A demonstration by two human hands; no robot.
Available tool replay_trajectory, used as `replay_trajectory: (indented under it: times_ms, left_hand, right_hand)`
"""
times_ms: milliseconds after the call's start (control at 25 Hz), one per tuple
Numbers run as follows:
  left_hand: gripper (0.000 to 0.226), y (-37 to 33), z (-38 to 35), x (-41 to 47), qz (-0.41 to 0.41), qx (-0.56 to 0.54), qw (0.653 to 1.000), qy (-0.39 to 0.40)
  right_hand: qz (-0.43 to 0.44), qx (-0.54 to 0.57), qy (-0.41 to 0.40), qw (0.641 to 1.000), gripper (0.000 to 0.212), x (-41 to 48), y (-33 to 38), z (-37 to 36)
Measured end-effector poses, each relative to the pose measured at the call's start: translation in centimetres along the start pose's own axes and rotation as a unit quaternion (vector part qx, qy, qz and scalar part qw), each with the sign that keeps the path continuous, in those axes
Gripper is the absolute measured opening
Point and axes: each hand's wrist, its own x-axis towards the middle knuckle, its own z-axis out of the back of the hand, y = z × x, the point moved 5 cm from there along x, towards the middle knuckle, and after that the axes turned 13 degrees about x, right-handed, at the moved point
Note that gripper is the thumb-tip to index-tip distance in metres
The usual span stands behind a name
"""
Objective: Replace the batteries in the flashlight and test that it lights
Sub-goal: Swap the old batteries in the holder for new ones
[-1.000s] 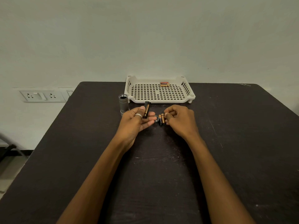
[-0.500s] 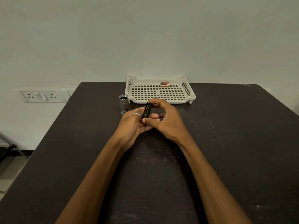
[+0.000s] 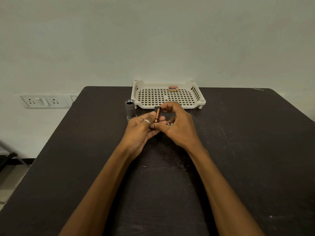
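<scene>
Centrally, a battery [image 3: 157, 114] is pinched between both hands, left [image 3: 141, 132] and right [image 3: 179, 125], just before the tray [image 3: 196, 103]; a scuffed dark table [image 3: 247, 150] is backed by a pale wall [image 3: 153, 40].

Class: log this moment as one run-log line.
left hand: holds battery holder | right hand: on holder too | flashlight body: upright, open | tray: spare batteries

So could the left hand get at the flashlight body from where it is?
Probably, once freed. The flashlight body stands upright just beyond the left hand with nothing between them, but that hand holds the battery holder, which the right hand also grips.
</scene>
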Motion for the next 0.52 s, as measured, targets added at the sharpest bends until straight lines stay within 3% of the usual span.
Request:
replay_trajectory:
  times_ms: [520]
  left_hand:
    - [0.026,0.17,0.01,0.19,-0.008,0.031,0.999,0.003]
  right_hand:
    - [0.029,-0.044,0.02,0.998,0.046,0.06,0.17,0.45]
